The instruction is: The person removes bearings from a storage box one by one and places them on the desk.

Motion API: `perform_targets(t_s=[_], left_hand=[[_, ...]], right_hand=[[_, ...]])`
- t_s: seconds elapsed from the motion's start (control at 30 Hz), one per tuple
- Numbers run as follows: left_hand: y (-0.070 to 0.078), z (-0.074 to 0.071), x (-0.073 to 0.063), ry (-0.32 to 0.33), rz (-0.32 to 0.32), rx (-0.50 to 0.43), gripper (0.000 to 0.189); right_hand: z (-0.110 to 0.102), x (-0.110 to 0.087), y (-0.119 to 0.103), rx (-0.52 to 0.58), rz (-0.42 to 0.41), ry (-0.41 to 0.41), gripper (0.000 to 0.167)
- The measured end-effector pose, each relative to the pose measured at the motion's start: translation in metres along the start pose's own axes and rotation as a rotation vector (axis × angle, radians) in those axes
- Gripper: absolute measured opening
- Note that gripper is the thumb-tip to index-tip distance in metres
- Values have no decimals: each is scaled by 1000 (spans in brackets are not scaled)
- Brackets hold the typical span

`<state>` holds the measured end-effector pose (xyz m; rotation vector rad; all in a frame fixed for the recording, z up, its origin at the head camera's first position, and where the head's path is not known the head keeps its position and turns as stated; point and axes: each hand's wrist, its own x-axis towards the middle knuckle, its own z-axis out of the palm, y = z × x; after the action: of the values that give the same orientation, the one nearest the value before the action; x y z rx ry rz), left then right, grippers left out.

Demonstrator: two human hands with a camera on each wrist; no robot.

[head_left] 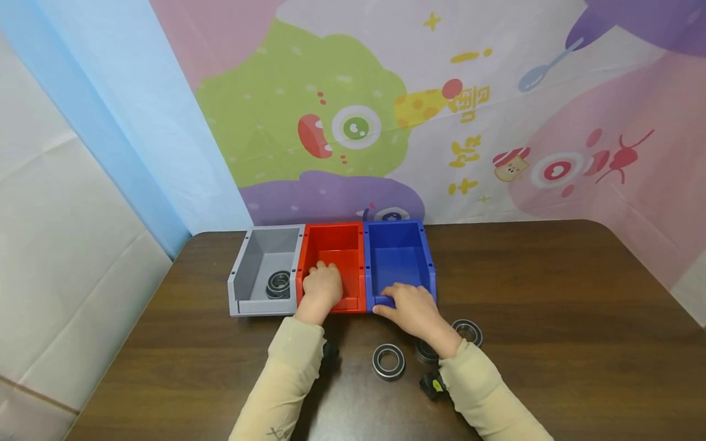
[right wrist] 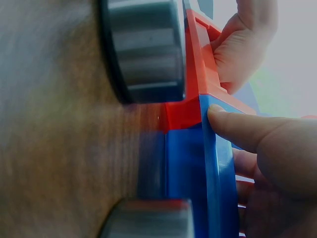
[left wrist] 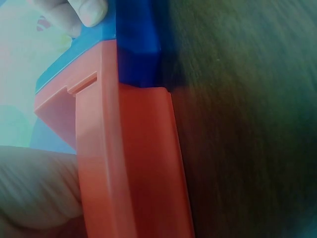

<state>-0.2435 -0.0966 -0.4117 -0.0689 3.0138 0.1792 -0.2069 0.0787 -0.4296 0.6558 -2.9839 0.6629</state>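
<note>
Sleeves (head_left: 287, 380): two, cream-coloured, extend from the bottom edge over a wooden tabletop (head_left: 579, 318).
Wrist devices (head_left: 432, 387): two, black, show at the wrists, with a yellow-green mark on the right-hand one.
Loose bearings (head_left: 376, 362): lie on the tabletop, three in sight, one between the forearms and two by the right wrist, partly behind it.
Right hand (head_left: 410, 308): grips the front lip of the blue bin (head_left: 397, 263), pinching it between thumb outside and fingers inside.
Left hand (head_left: 323, 286): reaches over the front lip of the red bin (head_left: 349, 304), fingers bent and dipping inside; cannot tell whether gripping anything, with fingertips hidden.
Bins: number three, stand side by side and touching on the tabletop, grey at left, red in the middle, blue at right.
Grey bin (head_left: 265, 308): holds what look like two stacked bearings (head_left: 274, 283) near the front right corner, the lower mostly covered.
Backdrop (head_left: 353, 168): rises behind the bins, printed with green, purple and pink one-eyed cartoon creatures and yellow lettering.
</note>
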Motion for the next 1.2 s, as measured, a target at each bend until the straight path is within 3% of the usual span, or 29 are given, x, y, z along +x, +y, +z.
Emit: perform_targets(t_s=[0.63,1.2], left_hand=[[-1,2,2,6,5,24,36],[-3,2,1,79,65,2,30]], right_hand=[[0,0,-1,-2,2,-9,34],[1,1,-1,-14,18,-12,36]])
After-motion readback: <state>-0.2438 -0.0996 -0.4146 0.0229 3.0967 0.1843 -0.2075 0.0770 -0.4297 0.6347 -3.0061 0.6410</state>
